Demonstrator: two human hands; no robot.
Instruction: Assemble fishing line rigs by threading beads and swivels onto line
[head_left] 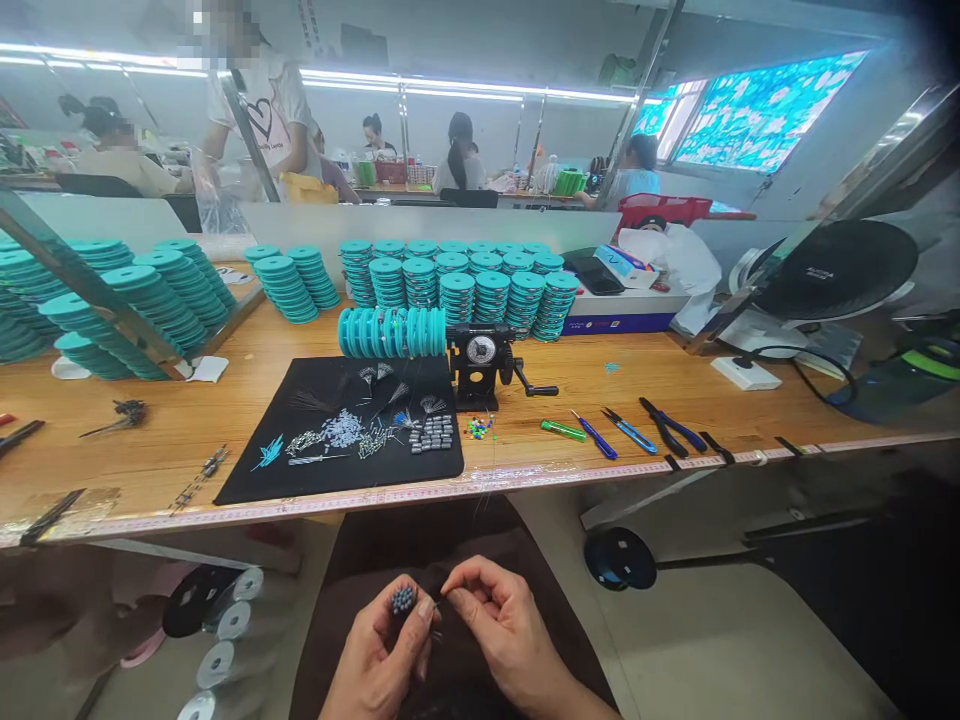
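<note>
Below the table's front edge (540, 479), my left hand (386, 645) clasps a dark bundle (403, 600); my right hand (495, 620) pinches a thin strand (438, 605)

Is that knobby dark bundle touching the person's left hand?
Touching. The head view shows the dark bundle tucked against the curled fingers of the left hand.
</note>
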